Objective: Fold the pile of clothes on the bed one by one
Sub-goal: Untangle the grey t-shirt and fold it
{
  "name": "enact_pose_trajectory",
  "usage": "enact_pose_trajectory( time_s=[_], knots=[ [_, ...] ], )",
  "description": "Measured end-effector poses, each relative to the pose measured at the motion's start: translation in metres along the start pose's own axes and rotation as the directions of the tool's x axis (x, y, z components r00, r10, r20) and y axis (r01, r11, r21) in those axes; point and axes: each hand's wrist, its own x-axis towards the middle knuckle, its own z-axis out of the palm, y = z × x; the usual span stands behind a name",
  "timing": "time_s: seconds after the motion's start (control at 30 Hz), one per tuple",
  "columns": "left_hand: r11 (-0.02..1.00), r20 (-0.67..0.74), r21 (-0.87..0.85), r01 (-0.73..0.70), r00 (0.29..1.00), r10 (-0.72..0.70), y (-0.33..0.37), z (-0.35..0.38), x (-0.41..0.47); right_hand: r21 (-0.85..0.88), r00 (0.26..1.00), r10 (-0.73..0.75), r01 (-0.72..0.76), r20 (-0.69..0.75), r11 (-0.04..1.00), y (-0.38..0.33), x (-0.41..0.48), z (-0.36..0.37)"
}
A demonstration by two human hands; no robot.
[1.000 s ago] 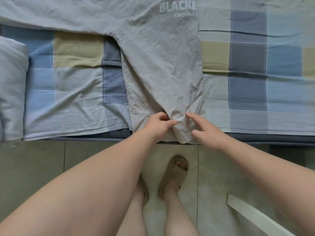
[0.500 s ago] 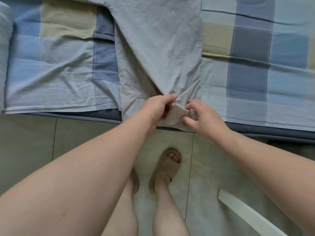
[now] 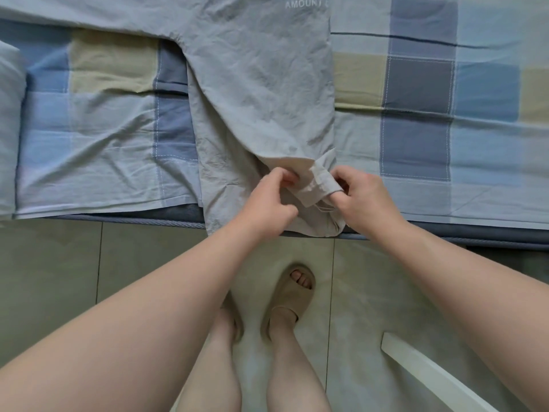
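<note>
Right between both hands (image 3: 267, 200), shirt hem (image 3: 315, 185)

The grey garment (image 3: 261, 84) looks like matt, creased cotton; checked bedsheet (image 3: 445, 99) likewise cloth.

We see soft, even daylight and no glare. Dim shadow sits under the bed edge (image 3: 445, 230) near 3 o'clock. Creases in the grey shirt (image 3: 261, 84) look sharp, while the forearms (image 3: 148, 322) bulge at 5 and 7 o'clock.

Open sheet (image 3: 416, 129) flanks the garment (image 3: 261, 84); a bundle (image 3: 9, 129) bounds the left edge.
</note>
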Motion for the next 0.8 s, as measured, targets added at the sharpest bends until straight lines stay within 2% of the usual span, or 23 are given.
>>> enact_pose_trajectory(
  time_s=[0.03,0.07,0.13,0.23,0.33,0.5,0.63,0.8],
  knots=[
    [0.981,0.051,0.187,-0.043,0.998,0.034,-0.002,0.005,-0.002,0.023,1.0,-0.009,0.009,-0.003,1.0,-0.001,-0.001,-0.006],
    [0.952,0.064,0.303,-0.039,0.998,0.021,-0.001,0.01,-0.003,0.047,1.0,-0.021,0.021,-0.005,0.999,-0.002,-0.001,-0.011],
    [0.918,-0.045,0.397,0.012,0.999,0.007,0.009,0.023,-0.005,0.103,0.999,-0.047,0.047,0.0,0.994,-0.006,-0.003,-0.018],
    [0.873,-0.258,0.488,0.029,0.959,0.113,0.027,0.037,-0.002,0.174,0.995,-0.095,0.093,0.006,0.98,-0.01,-0.004,-0.029],
    [0.873,-0.357,0.487,0.03,0.919,0.167,0.034,0.031,0.006,0.171,0.992,-0.122,0.124,-0.02,0.977,-0.008,-0.004,-0.037],
    [0.927,-0.474,0.374,0.006,0.861,0.186,0.024,-0.002,0.006,-0.03,0.953,-0.245,0.244,-0.179,0.969,0.005,-0.001,-0.045],
    [0.863,-0.462,0.495,0.099,0.871,0.165,-0.006,-0.029,-0.013,-0.167,0.935,-0.322,0.297,-0.151,0.94,0.01,-0.001,-0.032],
    [0.822,-0.421,0.534,0.2,0.906,0.053,-0.065,-0.059,-0.046,-0.241,0.961,-0.266,0.242,-0.07,0.94,0.016,-0.002,-0.011]
  ],
)
